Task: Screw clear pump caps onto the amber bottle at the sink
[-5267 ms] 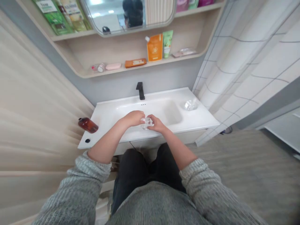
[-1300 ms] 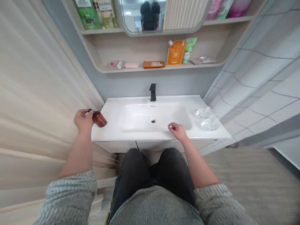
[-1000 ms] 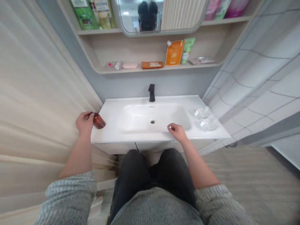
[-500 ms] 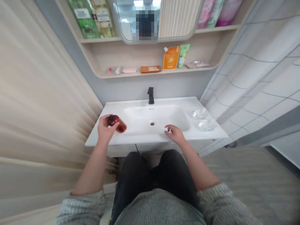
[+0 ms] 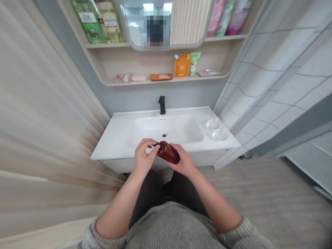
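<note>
Head view: the left grip (image 5: 144,155) pinches a black cap (image 5: 157,143) at the neck of a brown bottle (image 5: 168,152), whose body the right grip (image 5: 183,161) clasps; beyond both stands the tap (image 5: 162,106).

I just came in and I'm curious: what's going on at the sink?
A person is handling a reddish-brown bottle near the front edge of the sink. The right hand grips the bottle's body, while the left hand has its fingers at the black cap on its neck. The bottle slants between them. Some clear, shiny things sit on the counter to the right; I can't tell what they are.
</note>
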Available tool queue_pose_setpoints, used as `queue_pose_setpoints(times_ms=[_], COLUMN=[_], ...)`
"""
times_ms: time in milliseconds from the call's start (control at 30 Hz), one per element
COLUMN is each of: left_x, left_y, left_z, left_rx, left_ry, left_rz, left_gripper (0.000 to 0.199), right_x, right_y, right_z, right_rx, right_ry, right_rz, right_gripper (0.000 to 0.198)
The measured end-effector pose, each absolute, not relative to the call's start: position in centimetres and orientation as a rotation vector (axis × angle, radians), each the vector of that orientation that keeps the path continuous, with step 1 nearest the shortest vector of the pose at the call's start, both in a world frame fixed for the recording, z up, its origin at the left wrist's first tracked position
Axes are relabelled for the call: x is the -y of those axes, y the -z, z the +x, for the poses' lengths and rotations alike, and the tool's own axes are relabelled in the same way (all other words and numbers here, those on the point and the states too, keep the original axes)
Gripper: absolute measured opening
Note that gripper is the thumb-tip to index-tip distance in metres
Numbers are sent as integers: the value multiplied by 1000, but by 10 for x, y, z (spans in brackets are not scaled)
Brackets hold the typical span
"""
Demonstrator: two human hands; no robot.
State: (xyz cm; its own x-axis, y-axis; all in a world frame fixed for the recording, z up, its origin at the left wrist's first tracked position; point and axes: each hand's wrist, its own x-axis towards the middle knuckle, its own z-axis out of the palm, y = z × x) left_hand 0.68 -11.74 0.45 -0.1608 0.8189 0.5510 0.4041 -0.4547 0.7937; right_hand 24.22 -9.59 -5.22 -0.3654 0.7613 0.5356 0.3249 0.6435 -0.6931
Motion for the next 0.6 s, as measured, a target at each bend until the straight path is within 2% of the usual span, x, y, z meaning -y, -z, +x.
queue_pose_setpoints(times_ms=[133, 233, 300, 333, 400, 467, 600], left_x=[118, 124, 128, 131, 136, 141, 150], left_y=[-16, -26, -34, -39, -47, -52, -52], left_z=[-2, -8, -12, -14, -19, -22, -25], left_rx=[-1254, -1047, -1109, -1205, -1372, -1353, -1193], left_ry=[-1491, -1354, -1322, -1306, -1179, -1002, -1015], left_rz=[1755, 1848, 1924, 1951, 2012, 2120, 2230], left_gripper=[10, 38, 49, 46, 27, 16, 44], right_x=[99, 106, 111, 114, 118, 120, 123], right_y=[46, 42, 40, 39, 38, 38, 38], right_z=[259, 264, 266, 266, 268, 269, 271], right_rx=[2036, 2077, 2103, 2111, 2131, 2160, 2209], right_ry=[-496, -499, -499, -489, -464, -425, -329], right_rz=[-831, -821, -833, -841, -848, -846, -860], right_gripper=[95, 96, 96, 96, 97, 97, 92])
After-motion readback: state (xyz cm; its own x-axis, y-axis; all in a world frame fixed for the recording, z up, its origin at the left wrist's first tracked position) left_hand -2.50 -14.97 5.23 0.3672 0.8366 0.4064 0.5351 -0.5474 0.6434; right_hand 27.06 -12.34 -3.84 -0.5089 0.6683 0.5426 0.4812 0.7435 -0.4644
